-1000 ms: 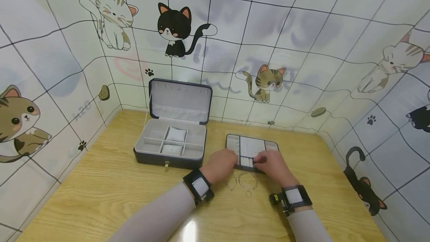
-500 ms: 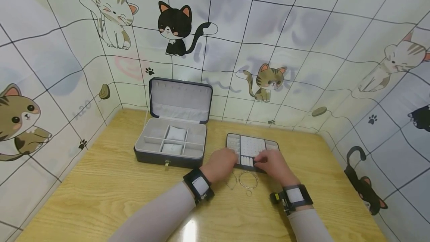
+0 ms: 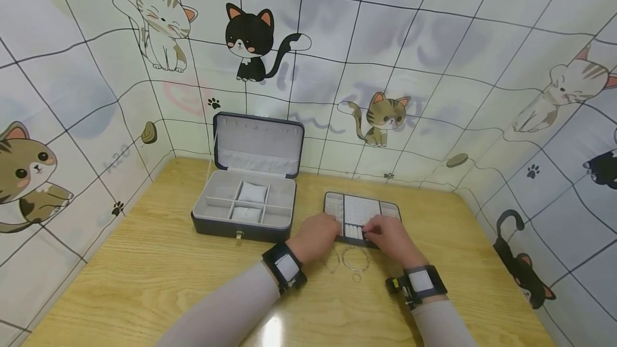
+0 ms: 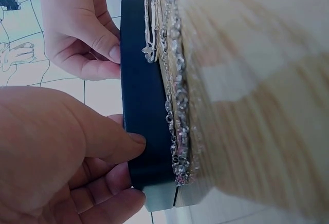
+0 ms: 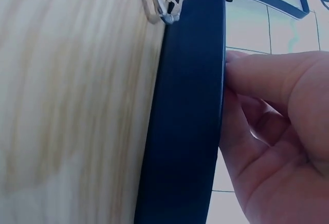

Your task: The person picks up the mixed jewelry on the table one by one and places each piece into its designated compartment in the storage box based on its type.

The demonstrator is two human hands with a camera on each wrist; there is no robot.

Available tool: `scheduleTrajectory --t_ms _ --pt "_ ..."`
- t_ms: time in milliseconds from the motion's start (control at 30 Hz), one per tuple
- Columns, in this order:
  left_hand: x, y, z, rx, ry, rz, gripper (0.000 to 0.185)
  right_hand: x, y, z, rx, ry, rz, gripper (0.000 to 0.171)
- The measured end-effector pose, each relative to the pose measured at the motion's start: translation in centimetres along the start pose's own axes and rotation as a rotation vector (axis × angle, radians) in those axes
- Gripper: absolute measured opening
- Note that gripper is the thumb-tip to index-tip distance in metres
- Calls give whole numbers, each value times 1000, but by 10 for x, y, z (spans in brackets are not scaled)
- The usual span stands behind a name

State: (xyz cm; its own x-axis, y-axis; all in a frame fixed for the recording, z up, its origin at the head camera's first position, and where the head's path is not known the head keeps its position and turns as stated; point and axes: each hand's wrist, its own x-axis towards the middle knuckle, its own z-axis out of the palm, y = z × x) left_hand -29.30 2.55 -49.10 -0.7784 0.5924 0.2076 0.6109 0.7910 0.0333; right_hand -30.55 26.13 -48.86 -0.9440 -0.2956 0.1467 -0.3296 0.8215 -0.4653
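Head view, tray (image 3: 362, 209) between both hands' grip

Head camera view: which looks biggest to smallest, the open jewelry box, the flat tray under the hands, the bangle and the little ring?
1. Open jewelry box, clearly largest.
2. Flat tray, partly covered by the left hand and right hand.
3. Bangle.
4. Little ring, smallest.

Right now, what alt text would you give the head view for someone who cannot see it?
Both hands, left and right, grip the near edge of a small dark tray on a wooden table. Bracelets lie just in front of it; an open jewellery box stands to the left, with cat-print walls behind.
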Motion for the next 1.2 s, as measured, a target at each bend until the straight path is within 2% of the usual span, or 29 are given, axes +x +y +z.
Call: scheduleTrajectory --t_ms 167,567,1000,1200 --pt "0 -1 -1 -3 8 5 13 1 -4 1 -23 31 -15 15" --pt "1 -2 2 10 -3 -1 14 2 -10 4 -48 48 27 12" --pt "1 1 1 27 -1 -12 14 1 -9 9 -116 91 -25 11" --pt "1 2 2 39 11 -7 15 1 -12 8 -114 55 -4 17"
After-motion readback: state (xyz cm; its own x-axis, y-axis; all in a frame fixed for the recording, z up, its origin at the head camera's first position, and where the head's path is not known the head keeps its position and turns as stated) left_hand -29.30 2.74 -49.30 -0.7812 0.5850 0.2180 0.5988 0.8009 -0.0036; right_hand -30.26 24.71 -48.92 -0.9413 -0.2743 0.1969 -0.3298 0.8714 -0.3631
